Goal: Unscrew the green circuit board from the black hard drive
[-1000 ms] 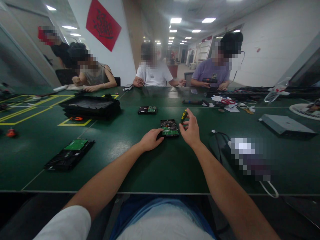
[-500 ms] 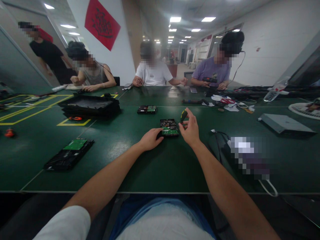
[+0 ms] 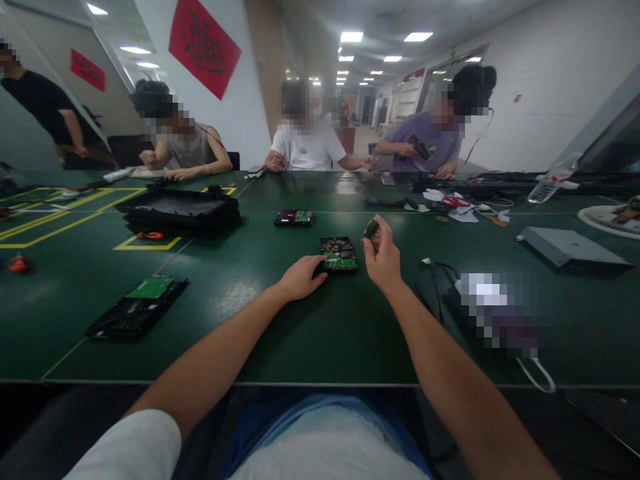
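A hard drive point(image 3: 339, 244) with a green circuit board lies flat on the green table. My left hand point(image 3: 303, 277) grips its left edge, thumb at the near side and fingers over the board's corner. My right hand point(image 3: 385, 257) is just right of the drive, apart from it, with its fingers closed around a screwdriver point(image 3: 371, 228). Its dark green and yellow handle tilts up; the shaft is hardly visible. Behind the drive lies a second hard drive point(image 3: 294, 218). A larger black casing with a green board point(image 3: 150, 288) rests to the left.
A stacked black tray point(image 3: 180, 210) stands at the back left. On the right are a grey box point(image 3: 573, 248), a cable point(image 3: 440, 293) and a plastic bottle point(image 3: 553, 181). Scissors point(image 3: 455, 202) lie among scraps. Several people sit or stand across the table.
My right hand has moved slightly right, away from the drive, with the screwdriver tilting more. My left hand stays put. Across the table, the person in purple raised a dark tool; the standing person moved left.
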A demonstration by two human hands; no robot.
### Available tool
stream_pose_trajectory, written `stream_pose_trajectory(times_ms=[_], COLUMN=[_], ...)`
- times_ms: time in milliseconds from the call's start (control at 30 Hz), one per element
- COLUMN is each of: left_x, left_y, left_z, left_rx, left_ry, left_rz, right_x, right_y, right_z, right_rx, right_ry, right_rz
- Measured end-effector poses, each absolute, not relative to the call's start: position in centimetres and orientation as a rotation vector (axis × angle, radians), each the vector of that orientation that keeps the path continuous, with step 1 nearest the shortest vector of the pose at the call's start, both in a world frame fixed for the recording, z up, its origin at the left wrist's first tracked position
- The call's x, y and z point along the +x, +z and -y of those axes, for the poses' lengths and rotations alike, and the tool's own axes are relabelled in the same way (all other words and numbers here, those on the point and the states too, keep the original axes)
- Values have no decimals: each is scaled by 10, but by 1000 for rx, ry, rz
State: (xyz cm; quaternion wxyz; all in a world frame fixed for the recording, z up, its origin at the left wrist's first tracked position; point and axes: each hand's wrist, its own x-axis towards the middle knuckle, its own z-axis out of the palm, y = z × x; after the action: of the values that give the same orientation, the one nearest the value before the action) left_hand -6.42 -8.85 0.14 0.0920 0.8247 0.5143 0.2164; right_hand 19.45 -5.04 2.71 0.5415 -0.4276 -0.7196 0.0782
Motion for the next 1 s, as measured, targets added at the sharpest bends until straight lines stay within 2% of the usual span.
stream_pose_trajectory(times_ms=[733,1000], left_x=[-65,-64], left_y=[0,1], left_z=[87,88], left_rx=[2432,2441], left_ry=[641,644], left_rz=[-1529,-1532], right_x=[195,193], right_y=[26,25], right_z=[49,51], right_rx=[-1008,-942], right_ry=[90,195], right_rz=[1717,1707])
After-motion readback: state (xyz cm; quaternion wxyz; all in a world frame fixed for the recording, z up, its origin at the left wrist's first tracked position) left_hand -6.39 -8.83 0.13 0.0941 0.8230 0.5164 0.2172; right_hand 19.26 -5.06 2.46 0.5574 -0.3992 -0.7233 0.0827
